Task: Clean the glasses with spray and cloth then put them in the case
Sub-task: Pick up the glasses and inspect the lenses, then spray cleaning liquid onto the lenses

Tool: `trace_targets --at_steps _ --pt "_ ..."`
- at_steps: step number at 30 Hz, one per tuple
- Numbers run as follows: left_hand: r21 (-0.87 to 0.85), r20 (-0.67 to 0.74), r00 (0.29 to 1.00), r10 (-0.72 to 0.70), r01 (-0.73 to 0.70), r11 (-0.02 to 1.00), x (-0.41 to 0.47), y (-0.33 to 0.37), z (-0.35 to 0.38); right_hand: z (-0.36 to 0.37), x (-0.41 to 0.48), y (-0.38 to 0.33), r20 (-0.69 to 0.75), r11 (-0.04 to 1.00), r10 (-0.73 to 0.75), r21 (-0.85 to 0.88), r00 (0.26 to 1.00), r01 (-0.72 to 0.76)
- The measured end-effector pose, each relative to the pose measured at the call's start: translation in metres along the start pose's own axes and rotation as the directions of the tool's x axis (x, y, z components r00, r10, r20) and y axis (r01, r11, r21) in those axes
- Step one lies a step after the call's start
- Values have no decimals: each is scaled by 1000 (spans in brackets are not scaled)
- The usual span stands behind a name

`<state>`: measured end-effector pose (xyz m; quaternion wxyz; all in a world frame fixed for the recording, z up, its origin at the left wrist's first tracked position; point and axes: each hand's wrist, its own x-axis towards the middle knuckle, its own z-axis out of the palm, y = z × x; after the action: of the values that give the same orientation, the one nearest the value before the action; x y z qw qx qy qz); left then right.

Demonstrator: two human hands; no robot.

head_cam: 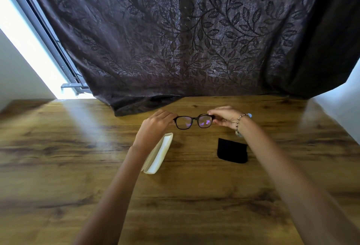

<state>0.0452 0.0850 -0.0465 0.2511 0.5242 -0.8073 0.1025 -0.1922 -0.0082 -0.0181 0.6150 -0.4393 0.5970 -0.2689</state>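
Note:
A pair of dark-framed glasses (194, 121) is held up above the wooden table (58, 147), lenses facing me with a purple glare. My left hand (155, 122) pinches the frame's left end and my right hand (224, 117) pinches its right end. The white glasses case (160, 155) lies open on the table below my left wrist, partly hidden by my forearm. A black cloth (232, 151) lies flat on the table under my right wrist. No spray bottle is in view.
A dark leaf-patterned curtain (194, 40) hangs behind the table, its hem draped on the far edge. A bright window gap (29, 45) is at the left. A beaded bracelet (240, 123) is on my right wrist.

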Motion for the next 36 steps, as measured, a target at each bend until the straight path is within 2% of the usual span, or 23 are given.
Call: trace_targets --at_steps 6,11,14,19,22,24,26,28,29,30,31,34,36 --pt "-125 -131 989 -64 48 991 1 21 -7 -6 -23 13 -51 983 -128 128 990 133" --pt "-361 -180 943 -279 201 911 -5 36 2 -10 -36 23 -126 936 -225 249 966 250" --pt "-441 -195 920 -341 228 868 -12 42 9 -14 -42 33 -146 896 -304 292 941 335" --pt "-495 -151 922 -357 242 835 -22 42 9 -18 -41 43 -133 892 -364 235 922 386" --pt "-501 -186 908 -376 241 831 -19 40 6 -17 -40 42 -139 888 -441 74 887 454" --pt "-492 -204 898 -389 250 834 -16 39 5 -22 -39 44 -196 812 -580 -216 791 542" --pt "-485 -209 894 -395 257 836 -16 39 5 -29 -38 49 -273 642 -749 -526 604 558" --pt "-488 -210 893 -398 256 834 -17 40 4 -38 -36 57 -307 484 -865 -719 397 499" --pt "-493 -211 894 -396 253 833 -17 42 3 -43 -33 62 -314 453 -882 -767 350 455" --pt "-496 -211 895 -394 249 832 -18 43 2 -48 -31 68 -324 458 -878 -784 354 419" --pt "-497 -211 895 -393 247 832 -19 45 1 -53 -27 74 -336 486 -857 -777 390 399" --pt "-507 -225 886 -406 249 825 -22 50 -2 -62 -18 95 -373 621 -748 -683 549 383" --pt "-512 -232 881 -413 250 822 -23 55 -4 -63 -12 103 -378 686 -685 -623 623 376"
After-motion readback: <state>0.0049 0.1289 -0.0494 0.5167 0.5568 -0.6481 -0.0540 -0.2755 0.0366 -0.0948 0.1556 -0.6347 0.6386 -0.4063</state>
